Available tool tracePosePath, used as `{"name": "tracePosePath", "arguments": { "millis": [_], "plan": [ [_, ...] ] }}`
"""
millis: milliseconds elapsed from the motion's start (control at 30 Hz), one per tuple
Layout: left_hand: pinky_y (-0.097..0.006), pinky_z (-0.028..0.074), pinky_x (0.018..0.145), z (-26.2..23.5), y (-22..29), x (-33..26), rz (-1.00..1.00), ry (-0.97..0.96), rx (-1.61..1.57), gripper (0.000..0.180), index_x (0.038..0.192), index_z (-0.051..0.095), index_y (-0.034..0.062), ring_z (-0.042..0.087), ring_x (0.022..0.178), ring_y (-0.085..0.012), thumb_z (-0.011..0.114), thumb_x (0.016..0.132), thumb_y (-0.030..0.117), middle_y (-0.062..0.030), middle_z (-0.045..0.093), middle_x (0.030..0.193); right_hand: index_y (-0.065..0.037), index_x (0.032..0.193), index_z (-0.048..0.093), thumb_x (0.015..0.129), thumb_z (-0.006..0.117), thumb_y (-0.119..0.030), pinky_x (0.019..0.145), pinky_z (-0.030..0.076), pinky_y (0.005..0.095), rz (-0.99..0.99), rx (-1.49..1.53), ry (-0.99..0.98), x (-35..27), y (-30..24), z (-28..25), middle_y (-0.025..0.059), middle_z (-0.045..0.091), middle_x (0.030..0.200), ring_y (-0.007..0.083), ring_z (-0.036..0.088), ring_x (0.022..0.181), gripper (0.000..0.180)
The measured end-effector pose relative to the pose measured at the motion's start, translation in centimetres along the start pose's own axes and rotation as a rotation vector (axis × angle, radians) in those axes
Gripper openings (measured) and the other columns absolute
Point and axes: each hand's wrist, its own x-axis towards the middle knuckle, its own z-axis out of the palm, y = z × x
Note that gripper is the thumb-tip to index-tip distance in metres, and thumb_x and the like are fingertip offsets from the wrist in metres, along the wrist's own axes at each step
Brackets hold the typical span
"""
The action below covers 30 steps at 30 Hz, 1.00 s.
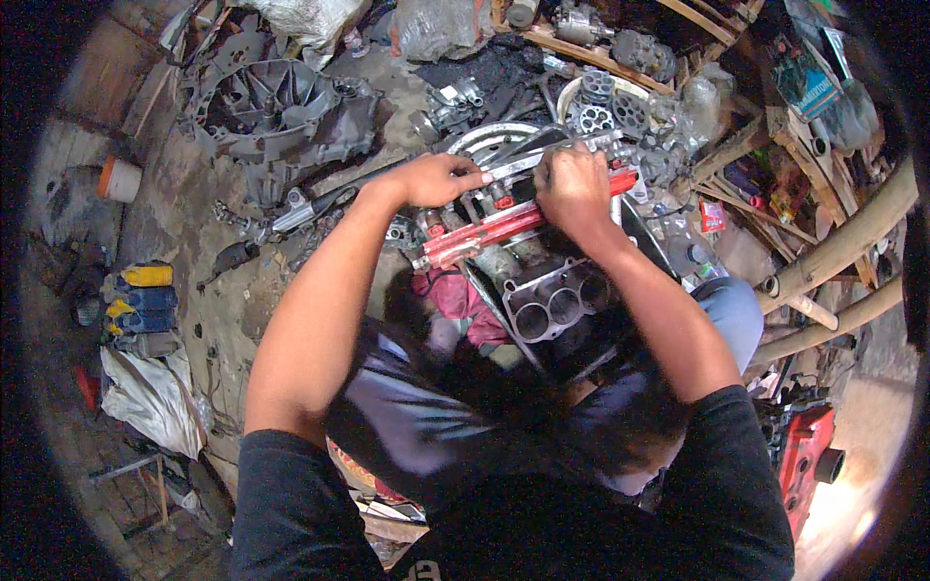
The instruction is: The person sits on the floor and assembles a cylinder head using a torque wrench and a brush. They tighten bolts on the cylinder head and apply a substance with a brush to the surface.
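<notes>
A long silver metal bar (523,161) lies slantwise in front of me. My left hand (434,181) grips its left end, thumb along the edge and the fingertips partly hidden. My right hand (573,189) is closed in a fist at the bar's right part; what its fingers hold is hidden. Just below the bar runs a red metal rail (484,232), passing under my right hand. Small red fittings (502,202) sit between the two. Nearer to me, a grey metal engine part (562,308) shows several round bores, and a pink rag (465,302) lies to its left.
A big grey bell-shaped housing (266,102) sits at the far left. A round pan (591,102) with metal parts stands at the far right. Wooden poles (843,237) cross the right side. Several bottles (145,298) and a white sack (155,395) lie at the left.
</notes>
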Motion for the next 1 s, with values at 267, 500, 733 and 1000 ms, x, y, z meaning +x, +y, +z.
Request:
{"name": "tracePosePath", "arguments": {
  "millis": [267, 500, 733, 1000],
  "plan": [
    [-0.044, 0.043, 0.108, 0.0, -0.2, 0.0, 0.018, 0.01, 0.013, 0.069, 0.131, 0.064, 0.0086, 0.058, 0.124, -0.0385, 0.05, 0.094, 0.066, -0.0209, 0.063, 0.131, -0.006, 0.084, 0.072, 0.078, 0.074, -0.018, 0.081, 0.046, 0.0483, 0.056, -0.011, -0.052, 0.3, -0.8, -0.7, 0.0179, 0.069, 0.088, 0.0364, 0.063, 0.09, 0.013],
    [-0.043, 0.041, 0.11, 0.0, 0.0, 0.4, 0.013, -0.021, 0.011, 0.069, 0.133, 0.062, 0.0054, 0.056, 0.128, -0.0375, 0.049, 0.097, 0.062, -0.0215, 0.06, 0.136, -0.006, 0.077, 0.061, 0.073, 0.073, -0.011, 0.072, 0.04, 0.0519, -0.111, 0.004, 0.233, -0.7, 0.3, 1.2, 0.0134, 0.06, 0.077, 0.036, 0.058, 0.077, 0.013],
    [-0.044, 0.041, 0.111, -0.2, 0.1, -0.1, -0.024, -0.031, 0.027, 0.073, 0.133, 0.062, 0.0057, 0.055, 0.129, -0.0387, 0.048, 0.096, 0.066, -0.0218, 0.06, 0.136, -0.005, 0.079, 0.071, 0.081, 0.072, -0.019, 0.082, 0.044, 0.0478, -0.014, -0.011, 0.009, -0.3, -1.2, -0.4, 0.0168, 0.069, 0.084, 0.0338, 0.064, 0.091, 0.014],
    [-0.044, 0.042, 0.109, -0.1, -0.2, 0.0, -0.005, -0.017, 0.033, 0.069, 0.131, 0.064, 0.0068, 0.057, 0.126, -0.0381, 0.049, 0.096, 0.064, -0.0214, 0.062, 0.133, -0.005, 0.078, 0.068, 0.077, 0.071, -0.014, 0.079, 0.043, 0.0498, -0.093, 0.004, 0.035, -0.1, -1.0, -0.5, 0.0154, 0.065, 0.081, 0.0347, 0.062, 0.086, 0.01]
  ]
}}
